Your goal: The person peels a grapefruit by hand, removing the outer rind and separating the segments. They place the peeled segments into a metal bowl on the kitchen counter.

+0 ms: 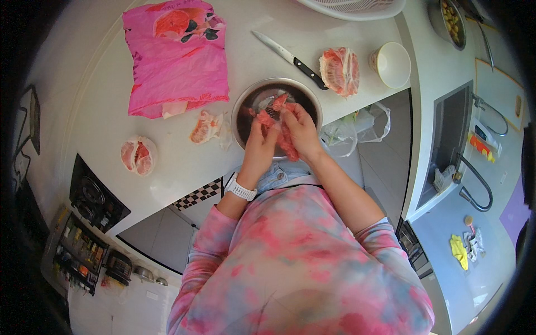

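Note:
Over a stainless steel bowl [317, 98], both hands hold red pomelo flesh. My left hand [261, 144] pinches a torn piece [264, 119] between thumb and fingers. My right hand [302, 129] grips another strip of pulp [286, 143], which hangs down toward the bowl's near rim. The fingers hide part of the flesh and the bowl's inside. Right of the bowl sits a peeled pomelo chunk [340, 71], beside the black handle of a kitchen knife [289, 56]. Left of the bowl lie scraps of pomelo membrane [207, 127]. A smaller pomelo chunk [138, 155] rests farther left.
A pink plastic bag [178, 71] lies at the back left. A white cup [391, 65] stands near the counter's right edge, and a white plastic basket [356, 9] is at the back. Clear plastic bags [356, 127] hang below the edge. A sink [446, 142] is at right.

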Demonstrator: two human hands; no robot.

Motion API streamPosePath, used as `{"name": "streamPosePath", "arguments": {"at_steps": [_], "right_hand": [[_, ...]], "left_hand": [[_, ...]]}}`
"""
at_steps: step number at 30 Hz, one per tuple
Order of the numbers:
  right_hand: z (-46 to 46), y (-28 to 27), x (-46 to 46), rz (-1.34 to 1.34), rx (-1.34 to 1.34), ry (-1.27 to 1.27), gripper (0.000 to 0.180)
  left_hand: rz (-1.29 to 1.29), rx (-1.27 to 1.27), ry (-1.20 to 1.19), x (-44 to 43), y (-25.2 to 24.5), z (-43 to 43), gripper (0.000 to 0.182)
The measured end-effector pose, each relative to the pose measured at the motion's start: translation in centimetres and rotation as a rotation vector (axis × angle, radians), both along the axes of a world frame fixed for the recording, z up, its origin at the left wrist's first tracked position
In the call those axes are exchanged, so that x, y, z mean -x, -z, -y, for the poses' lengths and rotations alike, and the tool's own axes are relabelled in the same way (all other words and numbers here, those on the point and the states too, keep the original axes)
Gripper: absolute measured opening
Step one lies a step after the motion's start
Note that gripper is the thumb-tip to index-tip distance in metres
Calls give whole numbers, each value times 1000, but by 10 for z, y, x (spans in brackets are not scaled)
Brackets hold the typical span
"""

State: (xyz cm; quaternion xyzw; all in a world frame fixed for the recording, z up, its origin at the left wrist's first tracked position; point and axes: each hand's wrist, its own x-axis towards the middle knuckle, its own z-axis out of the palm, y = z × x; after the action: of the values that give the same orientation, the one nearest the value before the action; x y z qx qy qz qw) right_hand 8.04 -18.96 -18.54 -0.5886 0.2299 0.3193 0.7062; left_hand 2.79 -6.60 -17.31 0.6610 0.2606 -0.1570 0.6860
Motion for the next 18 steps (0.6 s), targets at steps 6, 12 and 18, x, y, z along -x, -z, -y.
{"name": "streamPosePath", "arguments": {"at_steps": [6, 12, 18], "right_hand": [[-5, 1, -4, 16, -55, 39, 22], [-12, -6, -7, -166, -249, 197, 25], [-18, -4, -5, -285, -304, 364, 24]], "left_hand": [[-118, 103, 50, -1, -10, -4, 28], [4, 22, 11, 1, -13, -7, 25], [42, -129, 34, 8, -17, -12, 19]]}}
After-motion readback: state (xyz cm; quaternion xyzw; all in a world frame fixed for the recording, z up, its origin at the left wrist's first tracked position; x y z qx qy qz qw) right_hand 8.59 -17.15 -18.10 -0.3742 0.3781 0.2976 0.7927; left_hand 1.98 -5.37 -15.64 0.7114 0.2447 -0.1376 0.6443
